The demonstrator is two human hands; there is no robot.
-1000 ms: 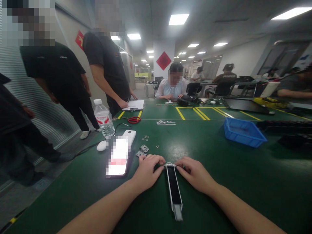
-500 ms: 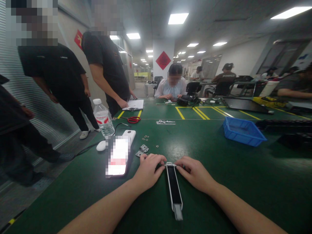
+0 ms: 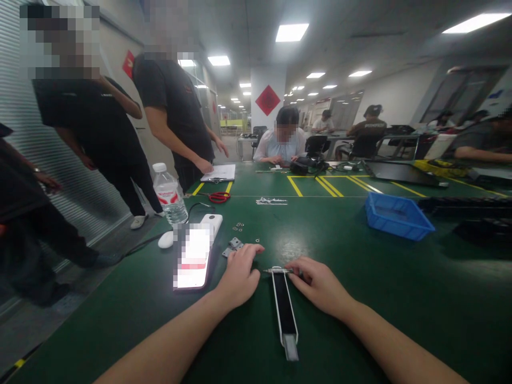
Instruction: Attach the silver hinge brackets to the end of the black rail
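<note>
In front of me on the green table lies a long narrow white-framed piece (image 3: 285, 304) with a dark inside and a grey tab (image 3: 292, 348) at its near end. Across its far end runs a thin metal rod (image 3: 269, 271), its pointed left tip sticking out. Thumb and fingers of my right hand (image 3: 320, 282) pinch the right end of this rod. My left hand (image 3: 241, 272) is off to the left, fingers apart and nothing in them. Just beyond it are grey metal brackets (image 3: 232, 247), partly covered by the hand, and several small rings (image 3: 239, 227).
Left of my hands lie a lit phone (image 3: 194, 258), a white power bank (image 3: 216, 221) and a white mouse-like object (image 3: 165, 240), with a water bottle (image 3: 170, 194) behind. Red-handled scissors (image 3: 220, 197) and a blue bin (image 3: 400, 216) lie farther off. People stand and sit around the table.
My left hand has let go of the rod's left end and moved left, its fingers opening. My right hand stays at the rod. One standing person has raised an arm.
</note>
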